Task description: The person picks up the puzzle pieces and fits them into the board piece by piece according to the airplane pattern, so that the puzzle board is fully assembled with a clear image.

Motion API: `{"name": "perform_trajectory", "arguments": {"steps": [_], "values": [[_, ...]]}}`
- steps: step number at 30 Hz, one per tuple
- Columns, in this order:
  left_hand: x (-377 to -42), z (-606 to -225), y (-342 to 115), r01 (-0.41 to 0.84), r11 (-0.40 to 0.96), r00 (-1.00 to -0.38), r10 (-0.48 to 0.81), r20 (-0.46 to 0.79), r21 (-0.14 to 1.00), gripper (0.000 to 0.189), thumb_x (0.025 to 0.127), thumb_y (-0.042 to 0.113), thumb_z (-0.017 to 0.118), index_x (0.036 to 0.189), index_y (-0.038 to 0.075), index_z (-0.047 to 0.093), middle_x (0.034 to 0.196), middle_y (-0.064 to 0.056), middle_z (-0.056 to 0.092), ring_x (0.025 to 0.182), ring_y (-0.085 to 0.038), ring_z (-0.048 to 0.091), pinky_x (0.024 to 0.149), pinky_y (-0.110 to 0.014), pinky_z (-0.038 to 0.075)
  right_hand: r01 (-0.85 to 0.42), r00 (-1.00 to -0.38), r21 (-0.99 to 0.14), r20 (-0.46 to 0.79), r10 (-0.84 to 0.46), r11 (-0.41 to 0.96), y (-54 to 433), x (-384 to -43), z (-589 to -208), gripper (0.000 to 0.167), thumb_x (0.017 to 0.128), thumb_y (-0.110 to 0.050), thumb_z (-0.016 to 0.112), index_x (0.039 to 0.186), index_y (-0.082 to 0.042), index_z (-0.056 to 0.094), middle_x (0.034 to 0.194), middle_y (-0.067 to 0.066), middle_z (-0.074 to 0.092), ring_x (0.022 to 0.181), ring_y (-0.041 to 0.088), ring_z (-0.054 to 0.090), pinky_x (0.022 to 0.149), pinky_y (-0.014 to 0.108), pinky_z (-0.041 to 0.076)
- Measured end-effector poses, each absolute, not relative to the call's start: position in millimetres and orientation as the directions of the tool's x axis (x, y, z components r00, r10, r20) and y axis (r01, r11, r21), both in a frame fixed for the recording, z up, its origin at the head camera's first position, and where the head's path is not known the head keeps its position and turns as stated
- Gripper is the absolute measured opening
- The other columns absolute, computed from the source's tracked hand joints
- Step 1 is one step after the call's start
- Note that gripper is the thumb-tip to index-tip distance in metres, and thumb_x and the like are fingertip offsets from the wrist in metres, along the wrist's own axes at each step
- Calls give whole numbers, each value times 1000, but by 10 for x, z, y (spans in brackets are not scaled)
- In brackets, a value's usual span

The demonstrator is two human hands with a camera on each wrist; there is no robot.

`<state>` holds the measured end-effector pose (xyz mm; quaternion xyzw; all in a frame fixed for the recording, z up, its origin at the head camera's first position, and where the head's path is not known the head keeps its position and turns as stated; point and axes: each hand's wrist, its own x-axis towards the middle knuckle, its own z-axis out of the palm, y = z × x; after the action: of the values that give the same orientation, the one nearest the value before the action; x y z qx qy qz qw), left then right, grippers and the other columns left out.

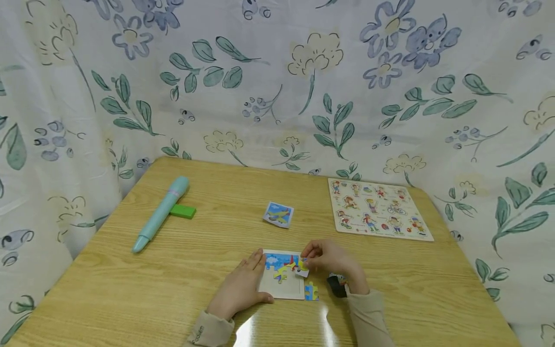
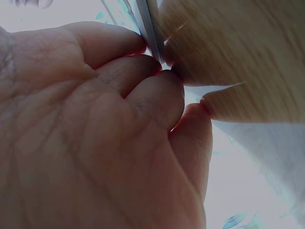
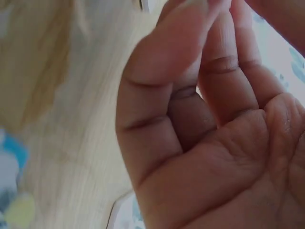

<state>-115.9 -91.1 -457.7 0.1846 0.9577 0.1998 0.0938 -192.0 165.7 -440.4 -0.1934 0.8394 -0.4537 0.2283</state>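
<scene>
A puzzle piece [image 1: 302,272] is at the right edge of the puzzle tray [image 1: 286,292], tilted, its pale underside partly showing; whether it touches the tray I cannot tell. The right hand [image 1: 335,261] pinches it between thumb and forefinger — the other fingers bent behind. In the tray, joined pieces [image 1: 280,261] fill the upper part, with bare base below. The left hand [image 1: 241,287] lies against the tray's left side, fingers nearly straight and close together, the thumb spread away toward the lower corner. A blue-and-yellow loose piece [image 1: 311,291] lies just beside the tray's lower right — a dark object [image 1: 336,285] near it, partly behind the right wrist. Beyond the tray lies a picture card [image 1: 279,215].
</scene>
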Motion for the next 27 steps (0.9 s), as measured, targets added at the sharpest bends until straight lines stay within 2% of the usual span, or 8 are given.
{"name": "perform_trajectory", "arguments": {"steps": [10, 16, 23, 27], "values": [[-1116, -4552, -900, 314, 842, -914, 394, -101, 438, 102, 73, 51, 77, 145, -7, 36, 157, -22, 28, 145, -37, 30, 118, -52, 31, -102, -745, -856, -272, -609, 507, 1457, -1849, -4444, 11, 85, -5, 71, 92, 3, 68, 76, 5, 68, 63, 7, 55, 55, 17, 45], [-1125, -4535, -901, 320, 841, -913, 397, -96, 436, 102, 72, 51, 77, 145, -7, 35, 157, -22, 28, 145, -37, 29, 118, -53, 31, -109, -747, -850, -272, -606, 516, 1387, -1828, -4456, 8, 83, 0, 71, 88, 5, 68, 76, 9, 69, 61, 6, 53, 54, 16, 42], [-1143, -4557, -910, 321, 850, -912, 396, -105, 418, 102, 74, 53, 76, 146, -7, 35, 157, -21, 27, 146, -36, 28, 118, -52, 30, -147, -735, -822, -282, -617, 550, 1339, -1817, -4493, 3, 81, 1, 72, 84, 2, 72, 67, -2, 61, 57, 7, 47, 50, 16, 38], [-1136, -4553, -909, 318, 847, -913, 395, -104, 426, 102, 73, 52, 76, 146, -7, 35, 157, -22, 27, 146, -36, 29, 118, -52, 30, -174, -733, -805, -279, -621, 567, 1323, -1818, -4510, 5, 80, 3, 73, 83, 0, 71, 62, -5, 53, 55, 7, 44, 49, 15, 35]]}}
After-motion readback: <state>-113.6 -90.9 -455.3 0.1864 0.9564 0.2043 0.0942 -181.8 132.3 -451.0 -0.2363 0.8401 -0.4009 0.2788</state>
